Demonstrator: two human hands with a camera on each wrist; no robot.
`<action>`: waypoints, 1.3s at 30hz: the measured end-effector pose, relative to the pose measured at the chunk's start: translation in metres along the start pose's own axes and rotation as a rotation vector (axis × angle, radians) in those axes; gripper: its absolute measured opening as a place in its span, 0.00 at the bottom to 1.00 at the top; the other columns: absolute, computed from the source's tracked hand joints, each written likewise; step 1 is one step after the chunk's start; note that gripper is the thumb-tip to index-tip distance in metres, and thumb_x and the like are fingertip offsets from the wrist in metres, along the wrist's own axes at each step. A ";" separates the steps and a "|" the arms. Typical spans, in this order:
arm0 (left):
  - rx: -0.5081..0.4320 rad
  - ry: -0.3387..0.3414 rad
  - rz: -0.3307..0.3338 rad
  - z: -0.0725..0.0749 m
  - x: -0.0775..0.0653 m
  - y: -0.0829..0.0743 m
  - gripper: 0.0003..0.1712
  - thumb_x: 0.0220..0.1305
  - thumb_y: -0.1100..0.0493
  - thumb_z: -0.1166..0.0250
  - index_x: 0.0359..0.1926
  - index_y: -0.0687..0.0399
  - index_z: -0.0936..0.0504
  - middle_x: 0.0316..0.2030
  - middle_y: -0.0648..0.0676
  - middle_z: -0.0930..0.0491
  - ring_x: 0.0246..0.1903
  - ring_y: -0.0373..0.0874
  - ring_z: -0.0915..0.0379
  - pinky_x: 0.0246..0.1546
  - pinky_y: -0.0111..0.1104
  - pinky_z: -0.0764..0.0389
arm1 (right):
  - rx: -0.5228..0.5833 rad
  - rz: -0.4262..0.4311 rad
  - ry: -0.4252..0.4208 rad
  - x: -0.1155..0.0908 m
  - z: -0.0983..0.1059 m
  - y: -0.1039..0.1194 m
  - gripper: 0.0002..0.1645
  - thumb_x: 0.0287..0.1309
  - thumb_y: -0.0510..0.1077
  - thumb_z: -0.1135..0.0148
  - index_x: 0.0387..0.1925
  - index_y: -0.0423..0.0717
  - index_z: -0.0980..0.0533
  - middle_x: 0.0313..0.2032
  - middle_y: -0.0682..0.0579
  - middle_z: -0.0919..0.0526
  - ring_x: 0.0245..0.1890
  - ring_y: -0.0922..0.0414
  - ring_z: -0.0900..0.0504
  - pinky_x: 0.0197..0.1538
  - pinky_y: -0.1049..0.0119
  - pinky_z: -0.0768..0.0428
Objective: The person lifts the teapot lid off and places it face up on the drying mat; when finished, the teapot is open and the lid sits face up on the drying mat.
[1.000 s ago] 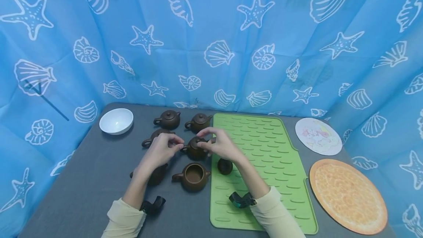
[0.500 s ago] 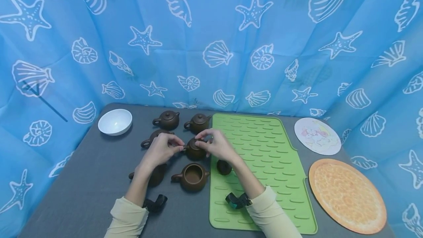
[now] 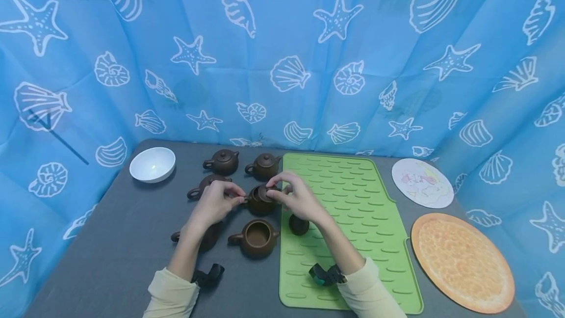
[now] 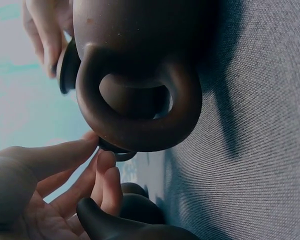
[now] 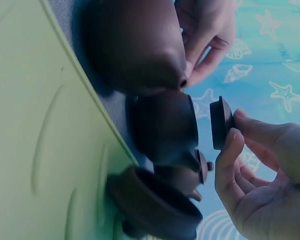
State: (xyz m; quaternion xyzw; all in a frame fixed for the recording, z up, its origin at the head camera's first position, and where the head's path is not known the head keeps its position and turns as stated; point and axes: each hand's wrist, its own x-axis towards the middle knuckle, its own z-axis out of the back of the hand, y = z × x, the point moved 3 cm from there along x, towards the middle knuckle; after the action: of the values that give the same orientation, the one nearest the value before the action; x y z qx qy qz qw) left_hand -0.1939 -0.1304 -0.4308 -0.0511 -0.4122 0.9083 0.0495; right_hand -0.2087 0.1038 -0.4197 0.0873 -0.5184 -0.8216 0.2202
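My left hand pinches the handle of a dark brown teapot in the middle of the group. Just above that pot, my right hand holds a small round lid between thumb and fingers. The right wrist view shows a gap between the lid and the pot's rim. Closer to me stands a lidless brown teapot, whose looped handle fills much of the left wrist view. Another dark lid lies on the green mat, close to its left edge.
Two lidded teapots stand at the back. More teapots are partly hidden by my left hand and forearm. A white bowl sits at far left. Right of the mat lie a round drawing-printed mat and a pizza-like round mat.
My right hand has raised the lid off the middle teapot and shifted slightly right, exposing part of its opening. The left hand has come onto that pot's handle and stays there.
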 end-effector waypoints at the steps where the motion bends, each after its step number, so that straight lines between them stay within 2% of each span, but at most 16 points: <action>1: -0.001 0.000 -0.001 0.000 0.000 0.000 0.05 0.73 0.62 0.28 0.45 0.52 0.08 0.42 0.54 0.09 0.32 0.42 0.20 0.36 0.34 0.19 | 0.008 0.005 0.001 -0.003 0.002 0.000 0.09 0.74 0.39 0.32 0.52 0.42 0.16 0.54 0.39 0.20 0.26 0.39 0.18 0.27 0.47 0.14; 4: -0.008 -0.001 -0.004 0.001 -0.002 0.000 0.05 0.73 0.63 0.28 0.45 0.52 0.08 0.42 0.55 0.09 0.32 0.41 0.20 0.34 0.34 0.20 | 0.035 0.006 0.000 -0.011 0.011 -0.002 0.09 0.75 0.38 0.34 0.53 0.43 0.17 0.54 0.39 0.17 0.32 0.30 0.16 0.28 0.50 0.14; 8: -0.017 0.001 -0.003 0.001 -0.003 0.000 0.05 0.72 0.63 0.28 0.45 0.53 0.08 0.43 0.55 0.09 0.31 0.41 0.20 0.33 0.34 0.20 | 0.039 -0.010 -0.012 -0.022 0.023 -0.003 0.10 0.76 0.39 0.34 0.55 0.45 0.17 0.55 0.39 0.13 0.34 0.37 0.14 0.29 0.55 0.14; 12: -0.021 0.003 -0.004 0.000 -0.003 0.000 0.05 0.72 0.63 0.28 0.46 0.53 0.08 0.44 0.55 0.09 0.31 0.41 0.20 0.33 0.34 0.21 | 0.045 -0.023 -0.024 -0.033 0.036 -0.004 0.11 0.77 0.40 0.35 0.56 0.44 0.18 0.53 0.38 0.13 0.34 0.44 0.11 0.30 0.52 0.12; 16: -0.024 0.001 -0.006 0.000 -0.003 0.000 0.05 0.72 0.63 0.28 0.46 0.53 0.08 0.44 0.55 0.09 0.31 0.41 0.21 0.33 0.34 0.21 | 0.075 -0.026 -0.027 -0.044 0.049 -0.006 0.15 0.79 0.39 0.38 0.61 0.40 0.22 0.59 0.34 0.18 0.37 0.39 0.09 0.33 0.47 0.11; 19: -0.025 -0.003 -0.006 0.000 -0.004 0.000 0.05 0.72 0.63 0.28 0.46 0.53 0.08 0.44 0.55 0.09 0.30 0.41 0.21 0.32 0.34 0.21 | 0.095 -0.005 -0.007 -0.051 0.058 -0.007 0.21 0.80 0.36 0.42 0.69 0.40 0.25 0.63 0.31 0.22 0.40 0.35 0.09 0.36 0.46 0.09; 22: -0.023 -0.006 -0.009 0.000 -0.004 0.000 0.05 0.72 0.63 0.28 0.46 0.53 0.08 0.44 0.55 0.08 0.30 0.41 0.20 0.31 0.34 0.21 | 0.112 0.015 0.024 -0.057 0.066 -0.009 0.27 0.81 0.33 0.46 0.76 0.41 0.29 0.69 0.29 0.26 0.42 0.33 0.09 0.42 0.43 0.09; 25: -0.020 -0.008 -0.010 0.000 -0.003 0.000 0.05 0.72 0.63 0.28 0.46 0.53 0.08 0.44 0.55 0.08 0.30 0.41 0.20 0.32 0.34 0.21 | 0.132 0.006 0.059 -0.064 0.073 -0.012 0.27 0.82 0.33 0.48 0.77 0.41 0.29 0.75 0.31 0.31 0.46 0.34 0.08 0.50 0.41 0.10; 28: -0.020 -0.008 -0.009 -0.001 -0.003 -0.001 0.05 0.72 0.63 0.28 0.45 0.53 0.08 0.44 0.55 0.08 0.31 0.41 0.20 0.33 0.34 0.21 | 0.115 -0.010 0.093 -0.070 0.078 -0.015 0.26 0.81 0.36 0.43 0.75 0.42 0.28 0.77 0.34 0.33 0.48 0.38 0.08 0.53 0.47 0.09; 32: -0.020 -0.006 -0.008 -0.001 -0.003 -0.001 0.05 0.72 0.64 0.28 0.45 0.53 0.08 0.44 0.55 0.09 0.31 0.42 0.20 0.34 0.35 0.21 | 0.076 -0.013 0.114 -0.075 0.083 -0.019 0.30 0.72 0.37 0.32 0.72 0.42 0.27 0.75 0.33 0.30 0.47 0.42 0.07 0.52 0.59 0.09; 36: -0.016 -0.008 -0.008 -0.001 -0.003 -0.001 0.05 0.72 0.64 0.28 0.45 0.53 0.08 0.43 0.55 0.09 0.32 0.42 0.20 0.35 0.34 0.21 | 0.076 -0.029 0.120 -0.077 0.087 -0.026 0.32 0.68 0.32 0.30 0.70 0.36 0.28 0.71 0.27 0.28 0.43 0.41 0.07 0.48 0.57 0.09; 39: -0.012 -0.011 -0.007 -0.001 -0.002 -0.001 0.05 0.72 0.63 0.28 0.45 0.53 0.08 0.43 0.55 0.09 0.32 0.42 0.20 0.35 0.35 0.20 | 0.081 -0.053 0.145 -0.079 0.089 -0.030 0.31 0.68 0.30 0.32 0.70 0.31 0.29 0.70 0.25 0.28 0.46 0.36 0.07 0.50 0.56 0.08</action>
State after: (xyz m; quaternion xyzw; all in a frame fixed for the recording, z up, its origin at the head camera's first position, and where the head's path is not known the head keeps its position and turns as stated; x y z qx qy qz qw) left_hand -0.1915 -0.1298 -0.4308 -0.0449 -0.4181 0.9059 0.0503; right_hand -0.1803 0.2231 -0.4135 0.1690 -0.5317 -0.7969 0.2318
